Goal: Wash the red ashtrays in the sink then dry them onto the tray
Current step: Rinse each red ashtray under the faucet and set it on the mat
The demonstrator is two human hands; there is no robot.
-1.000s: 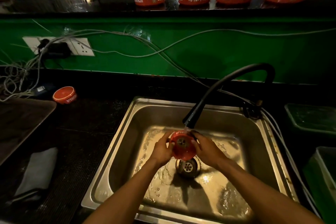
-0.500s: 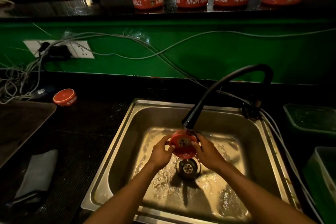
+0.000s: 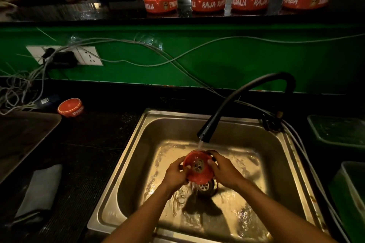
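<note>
Both hands hold one red ashtray (image 3: 198, 166) over the steel sink (image 3: 126, 156), just under the black tap (image 3: 245, 96). The left hand (image 3: 174, 173) grips the left side of the ashtray, with the thumb on its rim, and the right hand (image 3: 224, 169) grips the right side, with the fingers curled around the far edge. The ashtray is tilted so that its inside faces the camera, and a dark spot of dirt shows in the middle of it. A thin stream of water falls from the tap head onto the far rim of the ashtray and runs down below it. The drain (image 3: 205, 187) is directly under the ashtray, partly hidden by it, and the bottom of the sink is wet and shiny. On the black counter to the left of the sink, near the wall, another small ashtray (image 3: 70, 107) lies tilted. A dark tray (image 3: 23, 136) is at the left edge, and a grey cloth (image 3: 39, 189) lies on the counter in front of it. On the high shelf behind the green wall (image 3: 217, 65) four more ashtrays (image 3: 160, 3) stand in a row, with white letters on their sides. A socket (image 3: 87, 57) with tangled cables (image 3: 17, 89) is on the wall at the left. Green bins (image 3: 339, 132) stand to the right of the sink.
</note>
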